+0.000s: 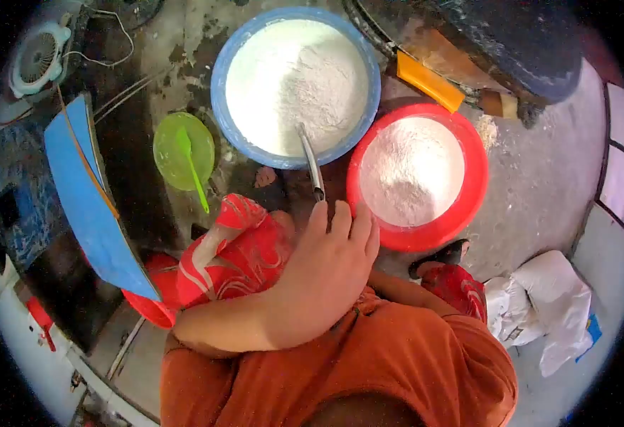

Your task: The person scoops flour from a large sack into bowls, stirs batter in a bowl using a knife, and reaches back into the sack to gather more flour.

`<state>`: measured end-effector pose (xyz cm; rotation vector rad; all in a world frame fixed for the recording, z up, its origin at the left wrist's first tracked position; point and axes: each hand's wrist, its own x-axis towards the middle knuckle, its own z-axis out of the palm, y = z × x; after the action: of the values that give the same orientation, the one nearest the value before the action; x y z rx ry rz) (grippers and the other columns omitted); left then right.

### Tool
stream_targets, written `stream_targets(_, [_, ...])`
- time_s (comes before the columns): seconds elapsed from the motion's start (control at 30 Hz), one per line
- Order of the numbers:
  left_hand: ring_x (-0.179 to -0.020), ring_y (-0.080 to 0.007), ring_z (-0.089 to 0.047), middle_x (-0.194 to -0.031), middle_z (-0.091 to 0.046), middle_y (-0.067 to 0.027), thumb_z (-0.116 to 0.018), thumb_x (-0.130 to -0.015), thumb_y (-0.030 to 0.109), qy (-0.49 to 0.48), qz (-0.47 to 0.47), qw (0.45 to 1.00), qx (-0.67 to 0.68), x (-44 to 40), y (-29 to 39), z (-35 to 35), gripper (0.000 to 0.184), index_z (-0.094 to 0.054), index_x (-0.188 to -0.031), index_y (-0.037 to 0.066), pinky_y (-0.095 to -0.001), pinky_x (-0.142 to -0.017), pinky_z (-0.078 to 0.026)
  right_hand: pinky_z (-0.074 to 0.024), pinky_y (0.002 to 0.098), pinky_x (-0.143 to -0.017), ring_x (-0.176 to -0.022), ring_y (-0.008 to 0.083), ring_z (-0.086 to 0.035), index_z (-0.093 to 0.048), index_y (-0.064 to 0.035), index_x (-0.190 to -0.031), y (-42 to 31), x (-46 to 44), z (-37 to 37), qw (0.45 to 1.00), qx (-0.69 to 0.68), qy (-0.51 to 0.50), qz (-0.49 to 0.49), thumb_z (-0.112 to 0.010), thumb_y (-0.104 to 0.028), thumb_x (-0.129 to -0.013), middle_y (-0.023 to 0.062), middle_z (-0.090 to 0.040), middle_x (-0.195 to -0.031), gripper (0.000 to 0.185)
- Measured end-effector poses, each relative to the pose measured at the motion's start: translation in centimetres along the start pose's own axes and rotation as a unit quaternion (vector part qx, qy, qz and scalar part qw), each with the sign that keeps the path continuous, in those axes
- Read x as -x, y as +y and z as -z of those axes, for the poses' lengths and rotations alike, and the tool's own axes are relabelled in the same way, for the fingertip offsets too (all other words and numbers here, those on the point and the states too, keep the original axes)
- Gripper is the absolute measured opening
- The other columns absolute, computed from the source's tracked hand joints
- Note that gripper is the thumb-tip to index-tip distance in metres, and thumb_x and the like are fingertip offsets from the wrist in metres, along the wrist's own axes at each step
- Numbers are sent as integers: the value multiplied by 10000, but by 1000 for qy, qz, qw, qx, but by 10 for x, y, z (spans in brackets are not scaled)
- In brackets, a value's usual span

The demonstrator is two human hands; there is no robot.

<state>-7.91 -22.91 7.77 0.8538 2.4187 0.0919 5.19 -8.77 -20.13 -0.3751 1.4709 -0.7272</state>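
My left hand point(329, 260) is raised in front of my body, its back toward me and its fingers stretched out and slightly apart. Just beyond its fingertips is the end of a metal handle point(312, 164), whose other end is sunk in white powder point(326, 96). That powder fills much of a large blue basin point(224, 117). Beside it, a red basin point(474, 167) holds more pale powder point(411, 171). My right forearm point(411, 293) passes behind my left hand, which hides my right hand.
A green bowl point(166, 167) with a green spoon point(192, 167) in it lies left of the blue basin. A blue panel point(91, 192) leans farther left, near a fan point(38, 60). White sacks point(550, 299) lie at right; an orange piece point(429, 82) is beyond the red basin.
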Motion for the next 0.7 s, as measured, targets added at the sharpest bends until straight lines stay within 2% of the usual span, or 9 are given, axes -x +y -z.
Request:
stream_targets(0.17, [-1098, -288, -467, -1191, -494, -149, -615, -790, 323, 37, 28, 997, -60, 48, 12, -21, 507, -509, -1157, -10, -409, -907, -375, -481, 383, -826, -955, 225, -594, -497, -91, -1214, -45, 32, 5, 969, -197, 132, 62, -409, -423, -943, 83, -604, -1055, 438])
stream_targets(0.27, [-1109, -299, -466, -1201, -491, -151, -637, -780, 296, 115, -6, 992, 59, 71, 14, -23, 492, -514, -1145, -9, -411, -906, -387, -483, 377, -823, -953, 215, -593, -495, -93, -1213, -68, 69, 3, 916, -331, 190, 122, -391, -431, -953, 74, -603, -1050, 439])
stream_targets(0.37, [-1145, -329, -458, -1225, -484, -174, -651, -777, 255, 292, 27, 956, -3, 68, 23, -29, 493, -505, -1161, -18, -432, -937, -384, -484, 374, -821, -952, 209, -593, -493, -94, -1212, -85, 100, 11, 879, -371, 245, 173, -379, -437, -960, 68, -602, -1047, 440])
stream_targets(0.43, [-1122, -353, -466, -1194, -501, -182, -650, -773, 258, 539, -75, 831, 116, 53, 42, -38, 488, -521, -1146, -30, -464, -943, -381, -453, 381, -889, -1043, 214, -556, -429, -84, -1275, -86, 118, 17, 663, -647, 202, 319, -366, -489, -948, 91, -565, -1143, 525])
stream_targets(0.47, [-1156, -387, -442, -1252, -473, -203, -650, -779, 233, 559, -129, 796, 193, 49, 64, -38, 490, -506, -1172, -22, -478, -977, -357, -414, 382, -950, -1124, 252, -513, -358, -58, -1332, -79, 127, 14, 598, -690, 152, 377, -354, -568, -915, 122, -515, -1234, 659])
stream_targets(0.53, [-1214, -403, -388, -1296, -435, -224, -577, -829, 266, 511, -252, 806, 159, 45, 111, -61, 466, -490, -1231, 45, -484, -1009, -321, -316, 417, -1032, -1240, 288, -402, -267, -52, -1391, -114, 164, -8, 586, -586, 271, 490, -325, -613, -898, 148, -377, -1378, 748])
stream_targets(0.6, [-1260, -407, -339, -1320, -410, -237, -534, -849, 322, 440, -280, 841, 141, 18, 126, -107, 500, -456, -1284, 88, -492, -1030, -292, -207, 429, -1083, -1291, 261, -333, -243, -79, -1413, -102, 181, 8, 517, -672, 201, 491, -310, -612, -900, 128, -300, -1437, 742])
stream_targets(0.63, [-1282, -410, -312, -1333, -395, -245, -519, -852, 363, 424, -245, 848, 202, -1, 125, -127, 537, -431, -1316, 107, -497, -1039, -277, -207, 429, -1083, -1291, 261, -333, -243, -79, -1413, -100, 195, 5, 517, -664, 206, 499, -310, -612, -900, 128, -300, -1437, 742])
stream_targets(0.7, [-1291, -381, -317, -1433, -312, -180, -421, -904, 401, 297, -42, 930, 212, -19, 94, -164, 576, -345, -1383, 90, -515, -1085, -119, -192, 411, -1087, -1282, 240, -347, -251, -93, -1414, -99, 233, 11, 463, -663, 407, 426, -298, -613, -903, 101, -317, -1431, 731])
